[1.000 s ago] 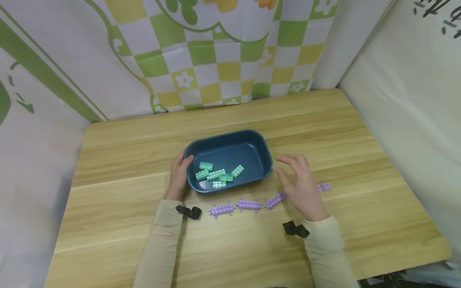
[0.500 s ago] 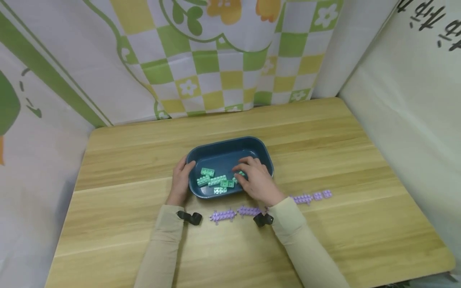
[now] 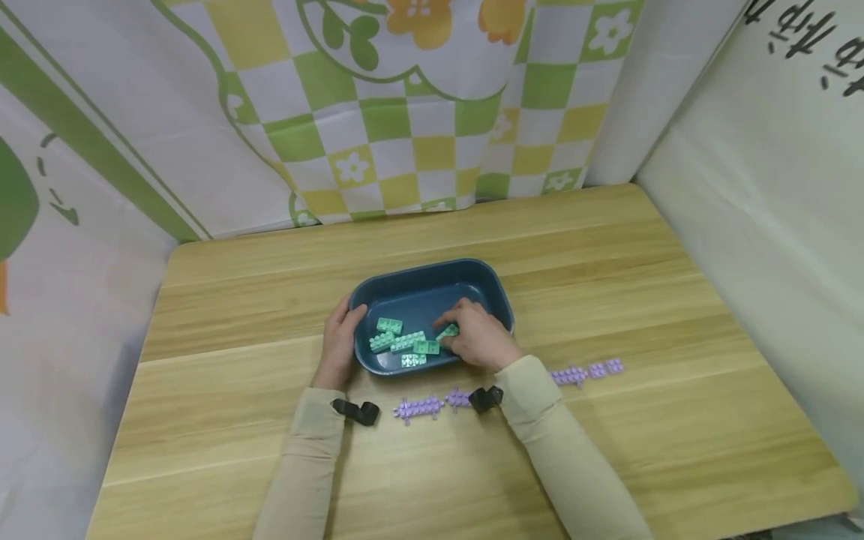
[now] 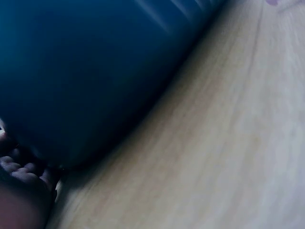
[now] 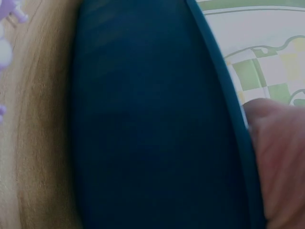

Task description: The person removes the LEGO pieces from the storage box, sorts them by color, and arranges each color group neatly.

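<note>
Nearest to me on the head feed are two beige sleeves, each with a black wrist camera at the cuff. Between the wrists, two purple pieces lie on the wooden table, the second partly hidden by the right cuff's camera; three more run out to the right of the right hand. I see the left hand gripping the left end of the blue tray, thumb over the rim, fingers round the outside. The right hand reaches in over the near rim, thumb and fingertips drawn almost together on a green brick; I cannot tell whether it is off the tray floor. Left of that pinch, five other green bricks lie clustered. Both wrist feeds give me mostly the tray's outer wall. Well beyond both hands hangs a checked cloth.
</note>
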